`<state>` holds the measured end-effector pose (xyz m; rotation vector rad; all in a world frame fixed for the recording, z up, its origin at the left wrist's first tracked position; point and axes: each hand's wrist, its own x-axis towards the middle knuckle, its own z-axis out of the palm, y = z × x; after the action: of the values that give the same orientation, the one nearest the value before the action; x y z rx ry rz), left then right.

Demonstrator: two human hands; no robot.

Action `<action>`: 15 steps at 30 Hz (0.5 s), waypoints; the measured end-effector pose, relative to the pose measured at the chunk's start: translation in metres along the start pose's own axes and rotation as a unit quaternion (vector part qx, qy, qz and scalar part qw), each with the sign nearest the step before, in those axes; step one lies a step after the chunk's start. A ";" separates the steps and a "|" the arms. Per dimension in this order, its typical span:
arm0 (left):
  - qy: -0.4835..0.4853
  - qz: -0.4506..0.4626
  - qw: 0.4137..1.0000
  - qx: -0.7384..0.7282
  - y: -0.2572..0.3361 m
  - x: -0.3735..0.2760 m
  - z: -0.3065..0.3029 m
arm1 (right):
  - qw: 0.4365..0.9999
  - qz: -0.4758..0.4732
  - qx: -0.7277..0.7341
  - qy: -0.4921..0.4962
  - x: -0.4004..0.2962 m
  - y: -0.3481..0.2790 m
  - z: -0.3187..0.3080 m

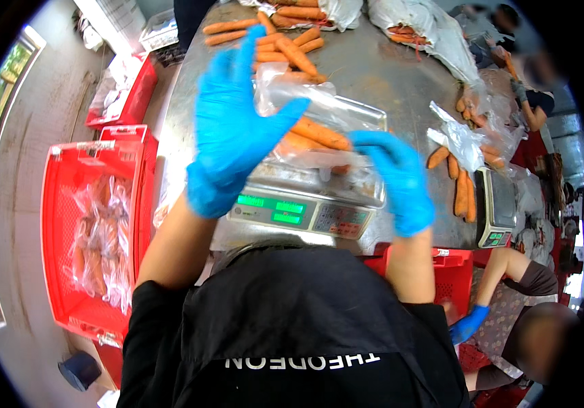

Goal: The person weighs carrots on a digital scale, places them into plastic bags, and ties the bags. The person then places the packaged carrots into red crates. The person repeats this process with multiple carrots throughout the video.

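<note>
My left hand [241,122], in a blue glove, is raised over the left side of a digital scale [297,211], fingers spread and nothing seen in its grasp. Across the scale's metal pan lies a clear plastic bag [302,94] with several carrots [320,133] inside. My right hand [394,168], gloved too, is at the right end of these carrots, its fingers bent and blurred; whether it grips the bag cannot be told. Beyond the scale, loose carrots [294,53] are heaped on the metal table [368,76].
Red crates [50,204] stand at the left, one holding bagged carrots [101,239]. White sacks of carrots [424,30] lie at the table's far side. At right are more carrots [463,194] and a second scale [496,204]. Co-workers are at the right, one wearing a blue glove [469,324].
</note>
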<state>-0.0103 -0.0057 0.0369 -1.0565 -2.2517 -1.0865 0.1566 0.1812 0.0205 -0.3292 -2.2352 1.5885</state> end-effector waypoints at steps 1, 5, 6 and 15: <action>-0.046 -0.048 0.996 0.056 0.004 0.000 0.013 | 0.997 -0.021 -0.044 -0.057 0.009 0.005 0.015; -0.174 -0.216 0.959 -0.055 -0.045 -0.034 0.043 | 0.969 0.026 -0.247 0.008 0.018 0.099 0.009; -0.174 -0.223 0.955 -0.091 -0.058 -0.051 0.042 | 0.958 0.059 -0.280 0.014 0.018 0.117 0.004; -0.168 -0.318 0.815 -0.454 0.001 -0.034 -0.008 | 0.930 0.062 -0.353 -0.076 0.035 0.103 -0.011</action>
<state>0.0118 -0.0271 0.0203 -0.8148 -2.4305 -2.6230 0.1267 0.2388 -0.0678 -0.5571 -2.9006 0.8146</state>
